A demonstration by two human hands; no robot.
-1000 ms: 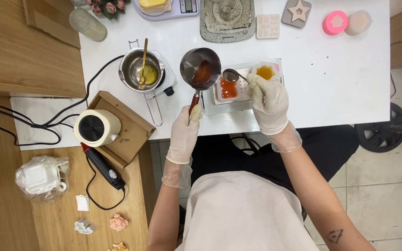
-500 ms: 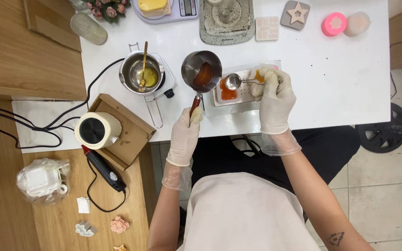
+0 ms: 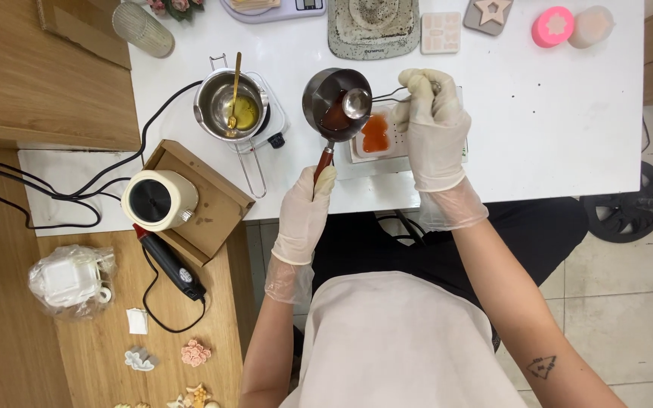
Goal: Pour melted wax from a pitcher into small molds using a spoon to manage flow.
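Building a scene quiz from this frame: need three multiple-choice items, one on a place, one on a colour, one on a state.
1. Where is the small ladle?
A. over the small dark pot
B. in the steel pot
C. on the floor

2. What colour is the liquid in the white mould?
A. blue
B. orange-red
C. green

3. What does the left hand do?
A. rests flat
B. grips the dark pot's wooden handle
C. holds a cable

Answers: 1 A, the right hand holds the ladle's bowl above that pot. 2 B, an orange-red pool fills one cavity. 3 B, the gloved fingers wrap the handle.
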